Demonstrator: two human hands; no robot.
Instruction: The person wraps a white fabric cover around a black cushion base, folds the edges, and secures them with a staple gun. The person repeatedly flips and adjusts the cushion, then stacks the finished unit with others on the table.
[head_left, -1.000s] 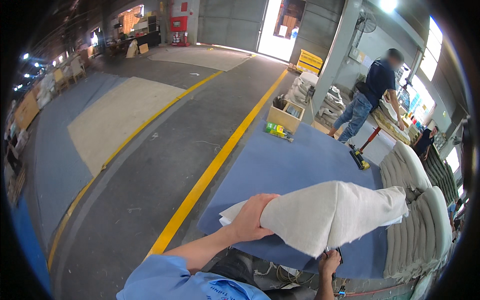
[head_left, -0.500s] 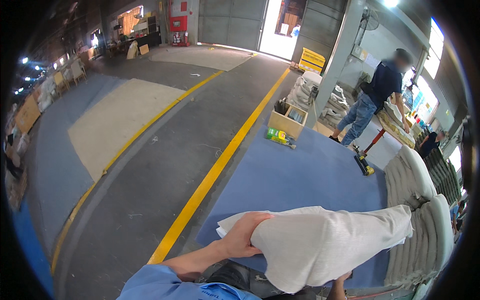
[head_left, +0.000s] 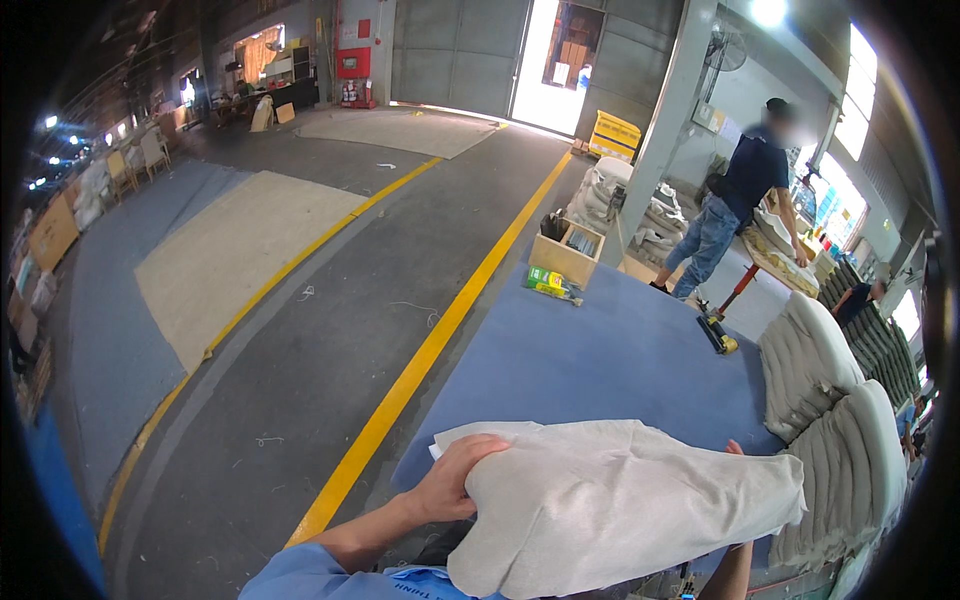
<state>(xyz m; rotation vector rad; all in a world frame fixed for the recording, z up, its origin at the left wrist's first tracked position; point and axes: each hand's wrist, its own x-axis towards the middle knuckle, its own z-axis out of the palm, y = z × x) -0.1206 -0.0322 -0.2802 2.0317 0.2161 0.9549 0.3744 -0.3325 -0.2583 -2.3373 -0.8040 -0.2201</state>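
A large piece of pale beige cloth (head_left: 620,500) is held up over the near side of the blue table, draped in a long folded shape. A white layer shows under its left edge. My left hand (head_left: 458,482) is closed on its left end, thumb and fingers against the cloth. At the right, my right hand (head_left: 736,448) is mostly hidden by the cloth. Only its fingertips show past the far edge, and its forearm comes up below the near edge. The right hand appears to grip the cloth from beneath.
On the blue table (head_left: 590,350) are a wooden box (head_left: 567,258) of tools, a green-yellow packet (head_left: 550,284) and a black-yellow staple gun (head_left: 718,335). Stacks of beige padded pieces (head_left: 835,480) stand at the right. A person (head_left: 745,190) works at a padded stand beyond.
The cloth has moved slightly left and toward me and lies flatter. My right hand has moved farther right and up, its fingertips now showing at the far edge.
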